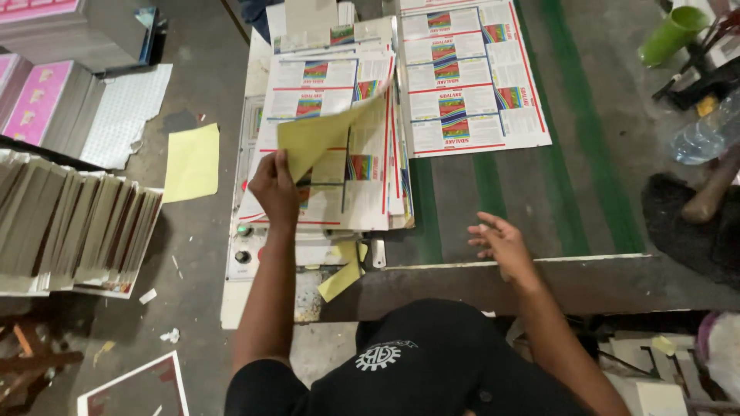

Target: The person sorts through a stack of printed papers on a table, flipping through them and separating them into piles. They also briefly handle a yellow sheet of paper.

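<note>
Grey concrete floor [193,254] surrounds a worn bench [601,285] with green stripes, and on it sits the stack of printed sheets [362,192] you are working from. Take that stack as your landmark.

Your left hand [274,189] rests at the stack's near-left corner, pinching the top sheet [331,131], which is curled up so its yellow back faces you. Your right hand [501,243] hovers open and holding nothing, to the right of the stack, above the bench's near edge. A second spread of printed sheets [474,77] lies flat just right of the stack and further from you. One loose yellow sheet [193,162] lies on the floor to the left of the stack, and beyond it, further left, a row of cut cards [69,231] stands on edge. Below the stack's near edge, a panel with round buttons [243,243] shows.

To lift cleanly, you would do well to keep the pinch on one sheet only; I cannot tell whether a second sheet clings beneath it. Peel from the corner along the long side, so the sheet rolls rather than creases. Your free hand looks best placed flat on the stack's right half, holding the rest down. Watch the stack's right edge, where the sheets already sit unevenly.
</note>
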